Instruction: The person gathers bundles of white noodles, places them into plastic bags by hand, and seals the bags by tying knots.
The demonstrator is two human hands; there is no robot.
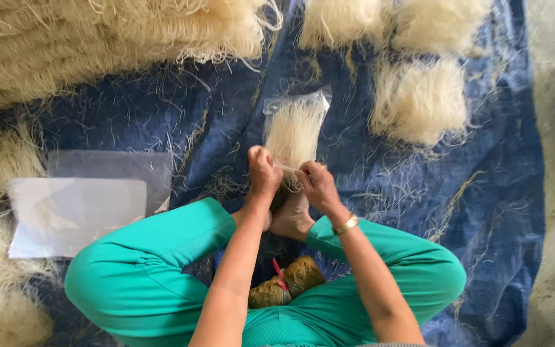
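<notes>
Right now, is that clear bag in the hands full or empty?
Full: pale noodle strands fill the clear bag to its far end. Left hand and right hand grip its near end.

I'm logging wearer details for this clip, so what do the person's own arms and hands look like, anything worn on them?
Both arms are bare, with no sleeves in view. The left hand wears nothing visible. The right hand has a gold-coloured bracelet at the wrist. No gloves on either.

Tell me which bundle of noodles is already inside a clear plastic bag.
The bundle of noodles held by both hands, left hand and right hand. The other bundles lie bare on the blue tarp.
</notes>
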